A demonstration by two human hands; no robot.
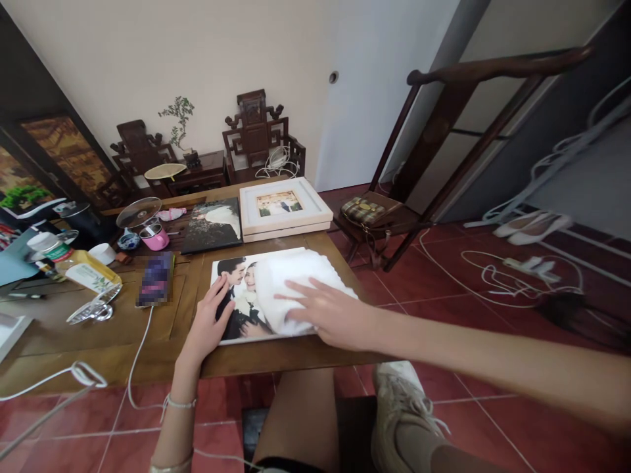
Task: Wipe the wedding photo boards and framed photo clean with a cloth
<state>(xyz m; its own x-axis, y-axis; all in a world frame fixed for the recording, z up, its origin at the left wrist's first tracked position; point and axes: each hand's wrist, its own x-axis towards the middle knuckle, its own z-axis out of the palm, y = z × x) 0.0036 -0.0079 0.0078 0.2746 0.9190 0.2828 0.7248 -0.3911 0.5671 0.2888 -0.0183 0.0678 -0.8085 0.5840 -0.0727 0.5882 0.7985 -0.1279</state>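
A photo panel (pixel 241 303) showing a couple lies flat near the front right edge of the wooden table. My left hand (pixel 210 322) rests on its left side, fingers stretched over the picture. A white cloth (pixel 300 276) covers the panel's right part. On that cloth my right hand (pixel 328 312) lies with its fingers spread, pressing from above rather than gripping. The cloth hides the right portion of the picture.
Behind the panel lie a dark photo panel (pixel 211 223) and stacked white picture frames (pixel 286 203). Leftward are a phone (pixel 155 279) on a cable, a clear hair claw (pixel 96 309), an oil bottle (pixel 83 266) and a pink mug (pixel 154 238). A wooden chair (pixel 394 203) holds a checked bag (pixel 363 210).
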